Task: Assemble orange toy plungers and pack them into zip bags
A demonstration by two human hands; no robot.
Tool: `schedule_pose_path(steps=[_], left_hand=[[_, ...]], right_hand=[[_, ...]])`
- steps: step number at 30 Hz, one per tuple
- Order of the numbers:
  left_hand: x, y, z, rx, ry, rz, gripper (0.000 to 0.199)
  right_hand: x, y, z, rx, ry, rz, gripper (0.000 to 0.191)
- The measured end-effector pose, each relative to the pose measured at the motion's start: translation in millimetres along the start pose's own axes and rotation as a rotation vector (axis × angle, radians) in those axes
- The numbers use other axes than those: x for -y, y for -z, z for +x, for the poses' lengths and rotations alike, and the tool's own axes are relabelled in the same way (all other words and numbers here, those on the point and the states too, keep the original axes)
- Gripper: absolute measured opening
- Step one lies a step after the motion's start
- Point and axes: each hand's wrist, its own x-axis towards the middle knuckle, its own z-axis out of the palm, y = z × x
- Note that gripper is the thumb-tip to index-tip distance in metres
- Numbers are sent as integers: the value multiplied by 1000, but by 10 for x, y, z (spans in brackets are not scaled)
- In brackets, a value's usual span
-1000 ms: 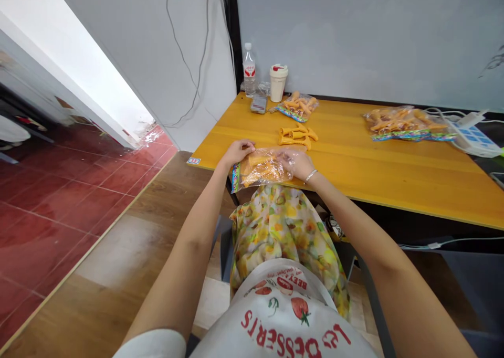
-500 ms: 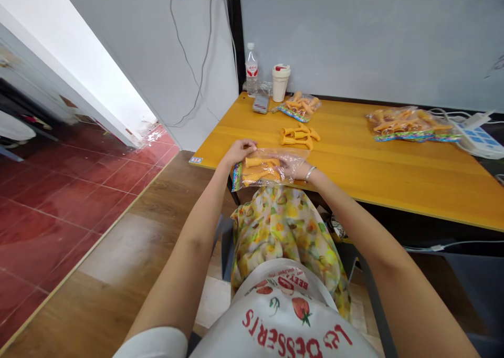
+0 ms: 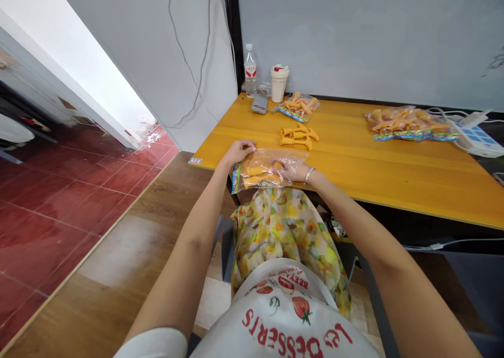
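At the table's front edge lies a clear plastic bag (image 3: 252, 161) with a colourful printed strip at its left end. My left hand (image 3: 241, 151) pinches the bag's upper edge near that strip. Through the film I see my right hand (image 3: 289, 168) inside the bag, fingers closed on one of the orange plastic pieces (image 3: 258, 170) in there; a silver bracelet circles that wrist. Just beyond the bag, several loose orange T-ended plastic pieces (image 3: 297, 141) lie close together on the table.
Filled bags of orange pieces lie at the back (image 3: 299, 106) and right (image 3: 409, 123) of the wooden table (image 3: 354, 164). A water bottle (image 3: 250, 72), a lidded cup (image 3: 279, 83) and a small grey device (image 3: 260, 105) stand back left. A power strip (image 3: 478, 136) with cables sits far right.
Inside the bag, my right hand's fingers and the orange pieces have shifted slightly; the fingers now show around a piece's end. My left hand stays at the bag's edge.
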Motion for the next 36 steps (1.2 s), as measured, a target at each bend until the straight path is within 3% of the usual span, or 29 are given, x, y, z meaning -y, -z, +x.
schedule_pose_path(steps=[4, 7, 9, 14, 18, 25, 32, 36], left_hand=[[-32, 0, 17, -15, 24, -9, 23], [-26, -2, 59, -22, 45, -7, 23], [-10, -4, 88, -28, 49, -15, 23], [38, -7, 123, -28, 32, -41, 25], [63, -15, 131, -40, 29, -45, 26], [93, -8, 136, -36, 14, -32, 29], [93, -5, 143, -31, 19, -34, 31], [123, -7, 152, -35, 14, -37, 30]], right_hand=[[30, -33, -3, -121, -40, 9, 39], [-77, -12, -53, -243, -19, 81, 36], [-243, 33, -90, -338, -49, 80, 35], [-788, 162, -126, -497, -306, -41, 42], [-981, 195, -97, -428, -404, -110, 51], [-884, 273, -87, -248, -540, -78, 48], [-903, 313, -124, -172, -545, -175, 46], [-904, 281, -186, -222, -577, -163, 44]])
